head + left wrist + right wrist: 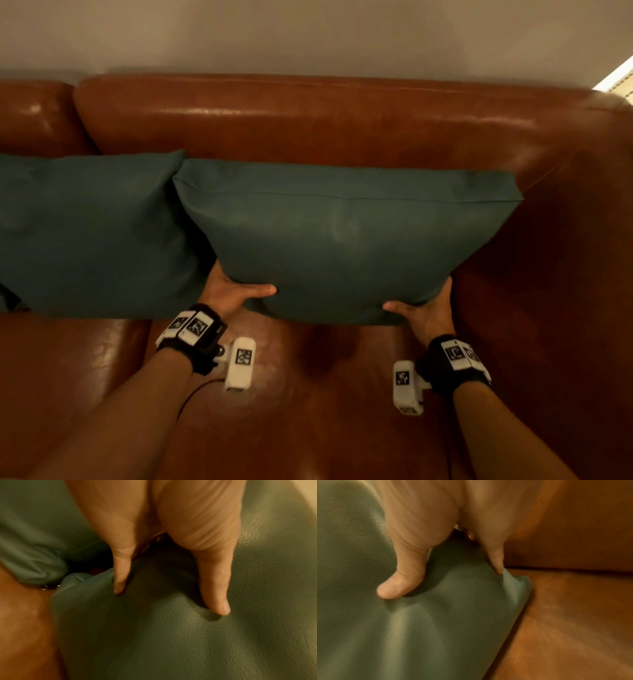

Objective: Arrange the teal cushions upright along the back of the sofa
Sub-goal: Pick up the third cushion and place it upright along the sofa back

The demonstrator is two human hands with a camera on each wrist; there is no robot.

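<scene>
Held cushion: the teal cushion (342, 240) fills the centre of the head view, top edge up against the sofa back (308, 120), bottom edge off the seat (308, 377) by the look of the shadow beneath it
Left hand: the left hand (233, 291) grips the lower left corner, thumb on the front face, fingers tucked behind; the left wrist view shows the thumb (214, 588) dug into the fabric
Right hand: the right hand (424, 308) grips the lower right corner the same way, thumb (399, 580) pressing a dent in the front
Direction from grip: the cushion rises up and away from both hands, towards the top of the frame
Long axis: left to right across the frame, level with the sofa back
Neighbour: a second cushion (85, 233) stands at the left of the frame, its right edge touching or just behind the held one
Right side: the armrest (565, 240) sits just beside the held cushion's right edge
Nearer hand: neither, both are on the bottom edge, evenly spread
Next move, my call: lower the bottom edge to the seat and let the top lean on the back
</scene>
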